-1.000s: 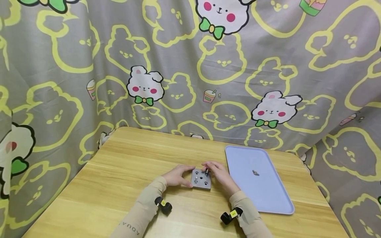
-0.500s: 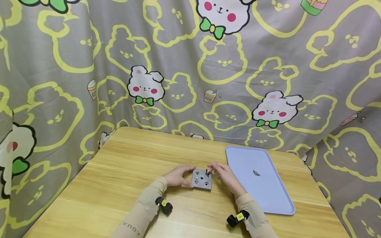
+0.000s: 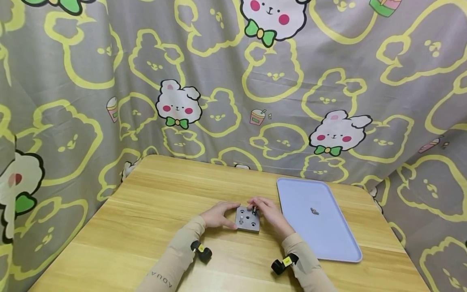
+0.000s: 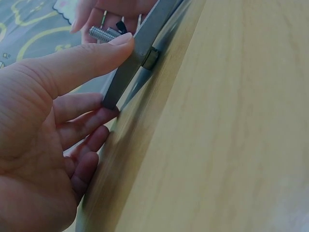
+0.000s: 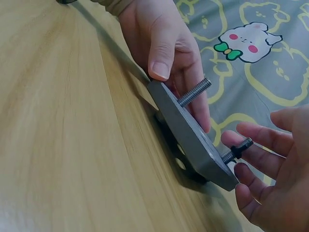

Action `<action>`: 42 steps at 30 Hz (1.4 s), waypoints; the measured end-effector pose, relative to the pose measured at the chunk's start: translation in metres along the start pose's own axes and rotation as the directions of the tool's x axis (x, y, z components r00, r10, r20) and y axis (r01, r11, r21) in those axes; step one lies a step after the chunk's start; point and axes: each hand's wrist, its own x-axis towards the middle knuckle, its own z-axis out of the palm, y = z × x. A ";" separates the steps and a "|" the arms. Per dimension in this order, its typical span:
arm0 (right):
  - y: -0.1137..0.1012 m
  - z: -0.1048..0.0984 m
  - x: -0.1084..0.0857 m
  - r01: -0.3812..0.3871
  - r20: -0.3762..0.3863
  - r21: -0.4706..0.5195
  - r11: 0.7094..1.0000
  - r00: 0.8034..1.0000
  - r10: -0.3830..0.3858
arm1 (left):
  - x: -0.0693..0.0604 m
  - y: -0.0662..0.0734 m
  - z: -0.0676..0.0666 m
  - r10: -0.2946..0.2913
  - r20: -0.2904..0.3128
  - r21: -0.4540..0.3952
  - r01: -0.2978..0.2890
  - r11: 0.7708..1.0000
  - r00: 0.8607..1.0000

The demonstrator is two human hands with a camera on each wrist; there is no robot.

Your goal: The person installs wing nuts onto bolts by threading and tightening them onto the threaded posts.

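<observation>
Your left hand [image 3: 216,215] holds the left side of the square metal plate [image 3: 246,225], thumb at its near corner and fingers at its far corner; in the left wrist view the thumb presses its upper edge while the fingertips bear against the side, the outer fingers loosely bent. The plate sits near the middle of the table [image 3: 175,186], between your two hands and just to the left of the tray.

Your right hand [image 3: 269,213] is at the plate's far right corner, its fingers bent around the black nut [image 5: 236,152] that sits partway up a threaded bolt [image 5: 228,158]. You cannot tell from these views whether those fingers actually pinch the nut or only surround it. A second, bare bolt [image 5: 195,93] stands up from the plate on your left hand's side. Between the two bolts, the plate shows a hole at its centre, with more holes towards its other corners.

To your right, the pale blue tray [image 3: 313,239] lies flat on the table, bearing one small metal piece [image 3: 314,211], too small to make out clearly. Beyond the table hangs a grey curtain [image 3: 219,69] printed with white rabbits and yellow outlines.
</observation>
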 end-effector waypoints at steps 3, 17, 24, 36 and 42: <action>-0.015 -0.003 -0.011 -0.023 -0.007 -0.006 1.000 1.000 0.023 | 0.000 0.000 0.000 0.005 0.000 0.005 -0.005 1.000 1.000; 0.006 -0.016 -0.012 -0.051 -0.059 -0.053 0.997 0.997 0.048 | -0.001 -0.003 0.002 0.011 -0.007 -0.002 -0.011 1.000 1.000; 0.003 -0.006 -0.004 -0.008 0.000 -0.029 1.000 1.000 0.008 | 0.000 -0.001 0.003 0.009 -0.007 0.005 -0.009 1.000 1.000; 0.002 -0.011 -0.012 -0.039 -0.043 -0.024 0.999 0.998 0.038 | 0.002 -0.001 0.003 0.019 -0.005 0.009 -0.019 1.000 1.000; 0.010 -0.016 -0.014 -0.067 -0.075 -0.020 0.998 0.995 0.065 | 0.001 -0.003 0.002 0.026 -0.003 0.015 -0.026 1.000 1.000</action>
